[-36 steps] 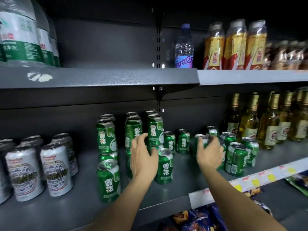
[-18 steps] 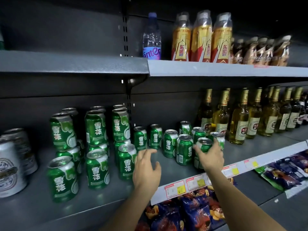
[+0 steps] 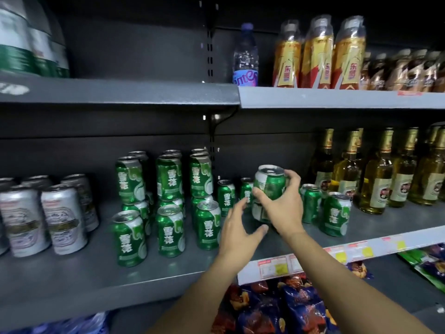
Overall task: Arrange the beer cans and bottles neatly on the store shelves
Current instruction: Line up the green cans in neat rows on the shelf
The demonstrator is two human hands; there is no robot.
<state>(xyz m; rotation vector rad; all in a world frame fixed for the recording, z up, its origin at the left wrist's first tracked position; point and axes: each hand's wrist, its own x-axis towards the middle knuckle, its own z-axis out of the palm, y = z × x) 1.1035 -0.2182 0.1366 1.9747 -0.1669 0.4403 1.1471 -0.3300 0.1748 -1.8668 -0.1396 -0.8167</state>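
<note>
My right hand (image 3: 283,203) grips a green beer can (image 3: 271,182), lifted above another green can (image 3: 258,212) on the middle shelf (image 3: 168,268). Just left of it, my left hand (image 3: 237,227) hovers with fingers spread and holds nothing. Stacked and single green cans (image 3: 169,233) stand in three rows to the left. More green cans (image 3: 334,216) stand loosely to the right. Silver beer cans (image 3: 63,219) sit at the far left. Golden beer bottles (image 3: 378,174) line the shelf's right part.
The upper shelf (image 3: 337,98) carries a water bottle (image 3: 245,56), orange-labelled drink bottles (image 3: 317,54) and large water jugs (image 3: 29,39). Price tags (image 3: 279,263) run along the shelf edge. Snack bags (image 3: 284,307) lie on the shelf below.
My right hand has lifted a green can off the shelf. My left hand has moved right toward it. The view has swung back left.
</note>
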